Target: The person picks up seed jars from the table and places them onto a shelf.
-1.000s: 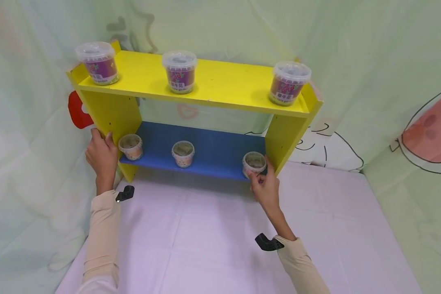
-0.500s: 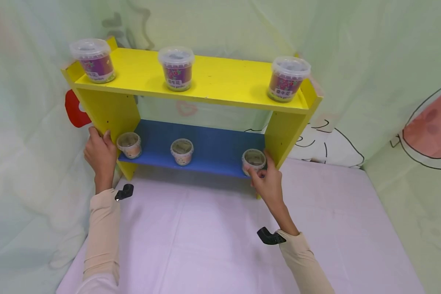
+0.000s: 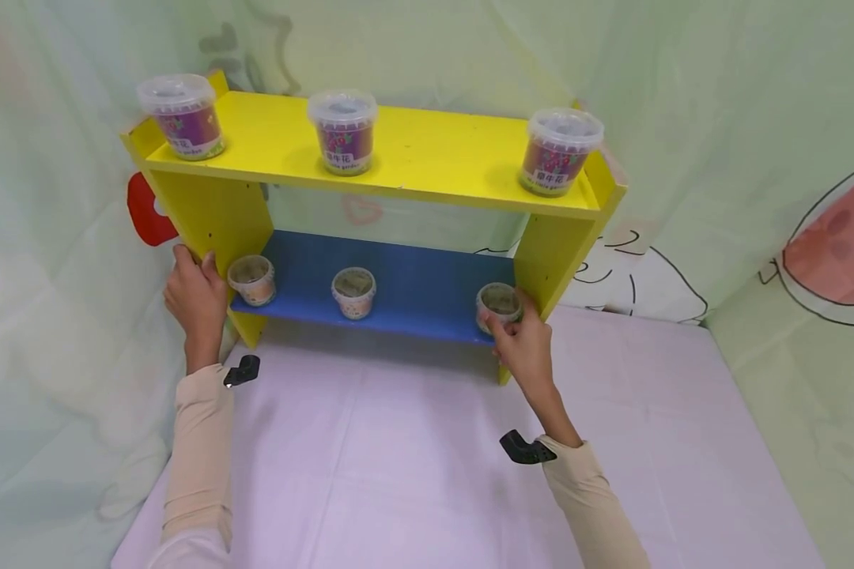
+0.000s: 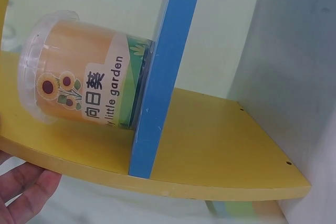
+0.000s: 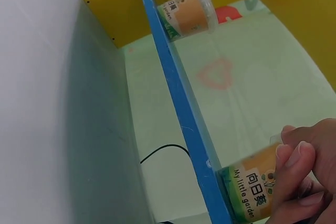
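Note:
A yellow shelf unit (image 3: 427,158) with a blue lower board (image 3: 427,273) stands in the head view. My right hand (image 3: 527,340) grips a small clear-lidded cup (image 3: 499,304) with an orange sunflower label, at the right end of the blue board. In the right wrist view this cup (image 5: 252,187) sits against the board, its lid partly hidden by my fingers (image 5: 294,163). My left hand (image 3: 195,300) holds the front edge of the yellow left side panel (image 4: 226,150). Just inside that panel is another orange-labelled cup (image 4: 84,74), with a third cup (image 3: 353,292) near the middle.
Purple-labelled lidded tubs stand on the yellow top board: left (image 3: 185,118), middle (image 3: 343,134) and right (image 3: 558,154). Below lies a pale lilac cloth (image 3: 398,458). Printed pale green curtains (image 3: 719,158) hang behind and at both sides.
My right hand has slid its cup slightly right along the blue board, closer to the right side panel. The left hand keeps its place on the shelf. The head view has shifted a little.

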